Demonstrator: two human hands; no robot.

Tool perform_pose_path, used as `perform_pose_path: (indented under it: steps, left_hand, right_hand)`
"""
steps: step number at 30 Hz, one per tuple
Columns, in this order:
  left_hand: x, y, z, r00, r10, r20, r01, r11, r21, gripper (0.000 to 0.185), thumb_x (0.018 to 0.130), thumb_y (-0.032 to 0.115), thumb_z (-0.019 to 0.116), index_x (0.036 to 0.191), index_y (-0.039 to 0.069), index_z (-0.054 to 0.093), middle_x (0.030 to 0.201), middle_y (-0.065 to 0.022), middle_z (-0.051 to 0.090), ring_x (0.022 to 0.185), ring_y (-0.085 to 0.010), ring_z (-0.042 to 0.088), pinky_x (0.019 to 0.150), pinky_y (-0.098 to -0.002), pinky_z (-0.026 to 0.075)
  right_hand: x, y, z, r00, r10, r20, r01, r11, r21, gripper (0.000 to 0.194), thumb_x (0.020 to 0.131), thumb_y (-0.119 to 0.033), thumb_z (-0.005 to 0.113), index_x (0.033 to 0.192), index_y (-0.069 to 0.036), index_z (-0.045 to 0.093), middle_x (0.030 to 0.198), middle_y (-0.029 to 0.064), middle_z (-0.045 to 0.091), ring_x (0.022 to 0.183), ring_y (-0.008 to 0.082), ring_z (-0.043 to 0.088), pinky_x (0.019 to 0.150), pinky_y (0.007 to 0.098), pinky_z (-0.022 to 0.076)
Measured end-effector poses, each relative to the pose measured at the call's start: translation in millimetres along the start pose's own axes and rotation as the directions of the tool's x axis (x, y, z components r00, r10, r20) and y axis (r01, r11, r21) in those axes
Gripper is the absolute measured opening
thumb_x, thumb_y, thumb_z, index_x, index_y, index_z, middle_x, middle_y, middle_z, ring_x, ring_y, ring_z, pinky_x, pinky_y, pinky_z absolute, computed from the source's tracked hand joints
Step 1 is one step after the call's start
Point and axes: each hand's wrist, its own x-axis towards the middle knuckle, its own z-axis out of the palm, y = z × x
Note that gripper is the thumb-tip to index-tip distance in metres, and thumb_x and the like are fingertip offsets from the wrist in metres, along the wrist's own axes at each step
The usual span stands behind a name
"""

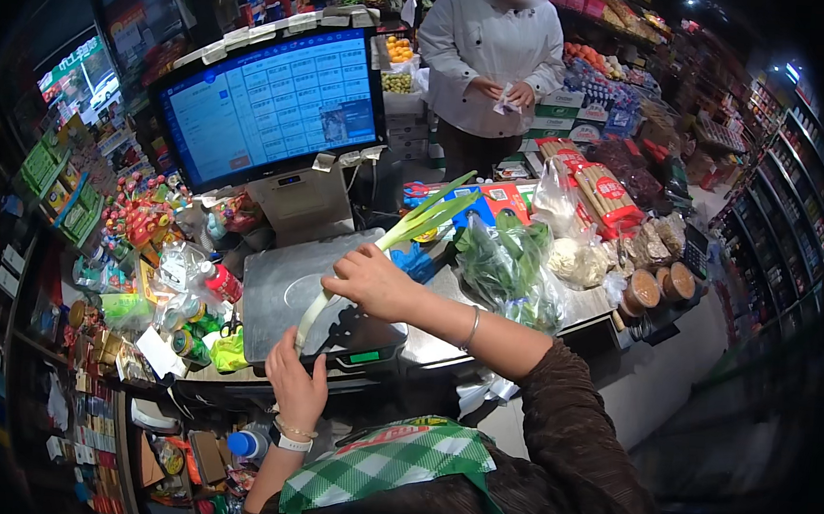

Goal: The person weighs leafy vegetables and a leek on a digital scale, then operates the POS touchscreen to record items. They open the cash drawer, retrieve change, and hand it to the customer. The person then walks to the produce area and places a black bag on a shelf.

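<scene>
A long green onion (pixel 316 316), white at its lower end and green at the top, lies slantwise over the metal plate of a counter scale (pixel 271 276). My right hand (pixel 367 280) is closed around the middle of its stalk. At the white end, near the scale's front left edge, is my left hand (pixel 296 378), its thumb apart from the fingers; whether it grips the stalk is hard to tell. Right of the scale lie a clear plastic bag of leafy greens (pixel 508 271) and a crumpled blue plastic item (pixel 414 261).
A touchscreen monitor (pixel 272 104) stands behind the scale. Bottles, candies and packets crowd the counter's left side, with scissors (pixel 231 323) near the scale. Noodle packs (pixel 592 187), bagged goods and jars (pixel 643 287) are at the right. Across the counter stands a person (pixel 494 62) holding something small.
</scene>
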Motion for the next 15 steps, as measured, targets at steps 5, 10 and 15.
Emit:
perform_pose_path:
  steps: [5,10,15]
  left_hand:
    - [21.7,19.5,45.2,0.994,0.015,0.108,0.022,0.943,-0.332,0.046,0.091,0.007,0.057,0.135,0.003,0.044,0.112,-0.0228,0.060,0.099,-0.0392,0.061,0.083,-0.0414,0.050]
    - [29.4,51.3,113.9,0.889,-0.107,0.446,0.404,0.644,-0.650,0.047,0.096,0.005,0.052,0.140,0.009,0.037,0.097,-0.0105,0.060,0.071,-0.0142,0.063,0.062,-0.0285,0.053]
    - [22.6,88.3,185.8,0.712,-0.183,0.678,0.677,0.437,-0.593,0.060,0.097,0.006,0.052,0.149,0.013,0.022,0.101,-0.0098,0.053,0.072,-0.0148,0.062,0.057,-0.0279,0.056]
  right_hand:
    - [-36.8,44.3,-17.0,0.998,0.028,-0.054,-0.030,0.999,-0.039,0.020,0.080,-0.009,0.059,0.099,-0.016,0.060,0.087,0.0056,0.056,0.094,0.0259,0.057,0.087,0.0422,0.0393]
    - [-85.4,89.9,-10.6,0.988,0.156,-0.023,-0.157,0.984,-0.081,0.018,0.078,-0.007,0.058,0.093,-0.014,0.066,0.087,0.0069,0.059,0.094,0.0272,0.057,0.088,0.0406,0.0397]
    - [-131.8,122.4,19.3,0.941,0.310,0.138,-0.297,0.949,-0.109,0.014,0.079,-0.013,0.058,0.086,-0.015,0.069,0.086,0.0074,0.061,0.099,0.0274,0.058,0.090,0.0402,0.0398]
